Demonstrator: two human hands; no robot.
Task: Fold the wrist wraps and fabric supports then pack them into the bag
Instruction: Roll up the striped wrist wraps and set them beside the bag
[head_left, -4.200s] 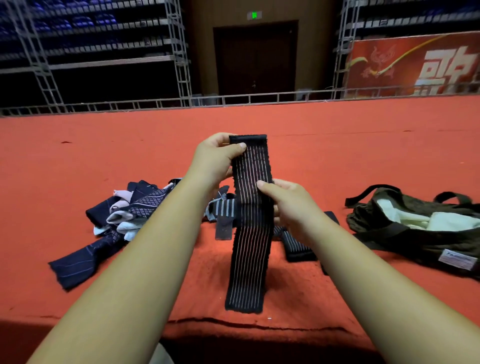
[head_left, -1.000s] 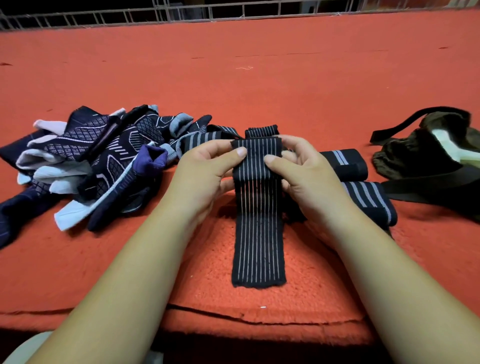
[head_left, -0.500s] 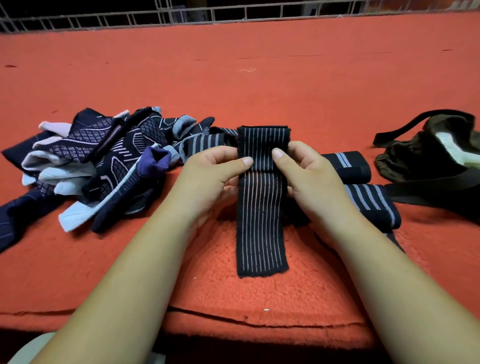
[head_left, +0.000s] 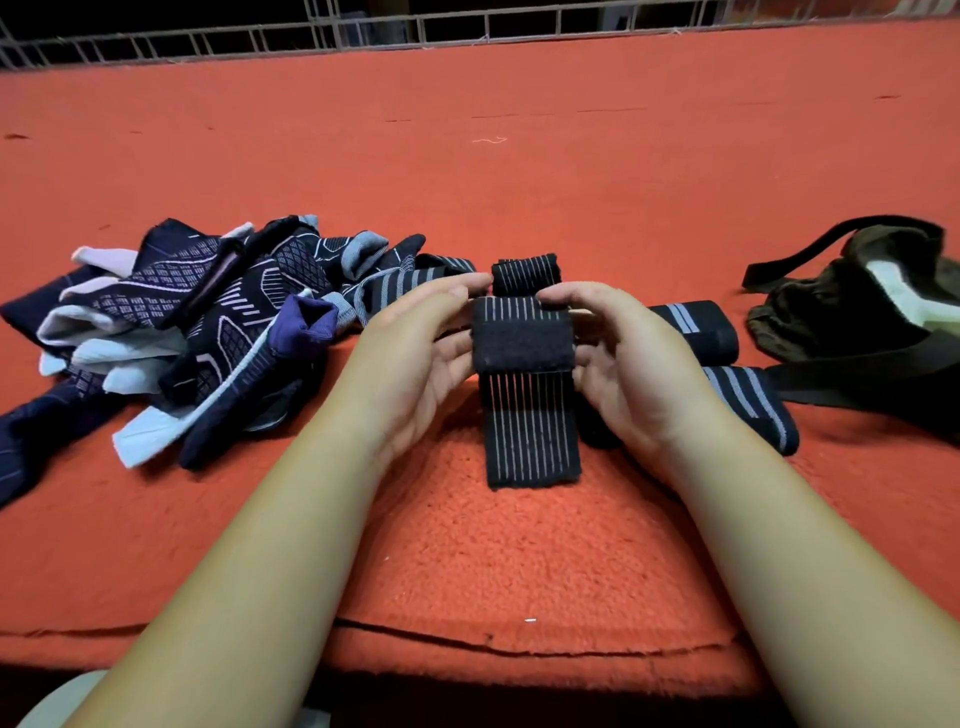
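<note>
Left hand (head_left: 415, 358) and right hand (head_left: 631, 364) both had fingers (head_left: 441, 292) curled round the folded top of the striped wrist wrap (head_left: 530, 431), its tail lying on the red carpet (head_left: 519, 551). Edges wanted keeping square, each fold snug, ahead of packing in the bag (head_left: 831, 322) at right.

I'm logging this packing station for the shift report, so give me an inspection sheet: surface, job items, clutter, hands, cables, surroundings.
Surface: red mat, fuzzy, with a rough front edge.
Job's things: striped wrap, top folded over, lower end on the mat; far folded wrap and near folded wrap lie to its right; pile of supports unfolded at left; bag at right, something pale showing at its mouth.
Clutter: pale thread far out on the mat.
Hands: left hand and right hand both grip the striped wrap's sides.
Cables: nothing seen.
Surroundings: metal railing beyond the mat, dark behind.
</note>
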